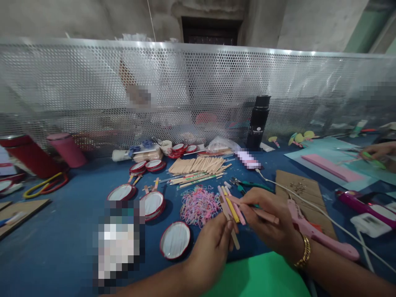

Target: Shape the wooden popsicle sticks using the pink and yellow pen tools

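Observation:
My left hand [212,239] pinches a flat wooden craft stick [235,240] whose upper end is brown. In my right hand [267,218] is a slim pink marker [266,215], held like a pen, with its front end close to the stick. Whether the tip touches the stick, I cannot tell. Just beyond the hands lie several pink and yellow markers [232,209]. A heap of small coloured rubber bands [198,206] is left of them. Near my left wrist lies a round red-rimmed lid [175,240]. Green paper [262,276] spreads below my hands.
Craft sticks [198,165] lie in a pile behind the bands. Green-handled pliers [247,184], a pink glue gun [321,237] and cardboard [303,194] are at right. A black bottle [258,121] stands by the perforated metal divider [201,82]. Another person's hand [379,152] works at far right.

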A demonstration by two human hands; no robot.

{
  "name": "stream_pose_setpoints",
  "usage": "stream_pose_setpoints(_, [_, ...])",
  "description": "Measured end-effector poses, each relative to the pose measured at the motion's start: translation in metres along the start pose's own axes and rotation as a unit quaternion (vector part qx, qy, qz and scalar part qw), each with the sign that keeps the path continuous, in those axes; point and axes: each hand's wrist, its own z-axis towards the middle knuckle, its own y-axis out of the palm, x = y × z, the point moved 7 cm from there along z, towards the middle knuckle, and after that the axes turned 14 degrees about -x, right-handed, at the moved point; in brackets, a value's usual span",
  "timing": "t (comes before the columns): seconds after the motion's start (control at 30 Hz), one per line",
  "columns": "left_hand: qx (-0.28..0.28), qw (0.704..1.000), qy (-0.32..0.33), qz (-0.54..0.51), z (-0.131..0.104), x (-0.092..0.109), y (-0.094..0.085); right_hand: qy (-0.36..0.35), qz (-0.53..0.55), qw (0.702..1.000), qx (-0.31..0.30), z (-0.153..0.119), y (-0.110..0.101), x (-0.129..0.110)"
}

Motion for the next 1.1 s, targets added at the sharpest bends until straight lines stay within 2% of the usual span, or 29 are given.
stream_pose_setpoints(0.13, [-0.001, 1.000, 0.003, -0.012, 0.000, 0.001, 0.000, -0.045, 0.030, 0.998, -0.037, 0.000, 0.004, -0.007])
stream_pose_setpoints(0.23, [0.002, 1.000, 0.007, -0.009, -0.001, 0.001, 0.000, -0.042, 0.034, 0.996, -0.064, 0.000, 0.007, -0.007])
stream_pose_setpoints(0.37, [0.004, 1.000, 0.001, -0.006, -0.001, -0.002, 0.000, -0.017, 0.019, 0.998, -0.051, 0.000, 0.006, -0.004])
stream_pose_setpoints(0.5, [-0.002, 1.000, 0.008, -0.004, -0.001, -0.002, 0.001, -0.025, 0.019, 0.999, -0.033, -0.001, 0.005, -0.004])
stream_pose_setpoints(0.67, [0.002, 1.000, 0.009, 0.000, 0.000, -0.002, 0.000, -0.040, 0.025, 0.997, -0.063, 0.000, 0.009, -0.007])
stream_pose_setpoints(1.1, [-0.002, 1.000, 0.006, -0.010, 0.000, -0.006, 0.001, -0.029, 0.029, 0.996, -0.075, -0.001, 0.011, -0.005])
